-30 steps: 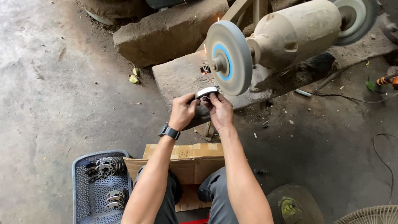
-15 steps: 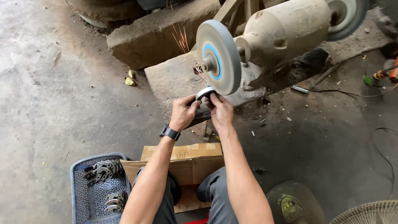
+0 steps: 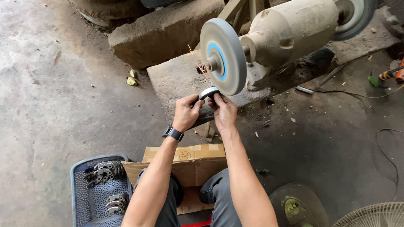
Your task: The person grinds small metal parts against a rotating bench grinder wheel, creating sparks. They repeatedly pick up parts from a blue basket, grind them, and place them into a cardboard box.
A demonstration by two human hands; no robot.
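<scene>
Both of my hands hold a small curved metal piece [image 3: 208, 92] up against the lower rim of a grey grinding wheel [image 3: 223, 56] with a blue centre. My left hand [image 3: 186, 112], with a black watch on its wrist, grips the piece from the left. My right hand [image 3: 223, 111] pinches it from the right. A few orange sparks fly off to the left of the wheel. The wheel sits on the shaft of a dusty beige bench grinder [image 3: 290, 30].
The grinder stands on stone blocks [image 3: 168, 80]. A blue perforated basket [image 3: 80, 197] with several curved metal pieces lies at lower left beside a cardboard box [image 3: 189, 162]. A cable [image 3: 378, 138] and a fan guard [image 3: 372, 216] lie at right on the concrete floor.
The view has shifted a little. My hands have stayed on the metal piece at the wheel's lower rim; the sparks have changed in direction and amount.
</scene>
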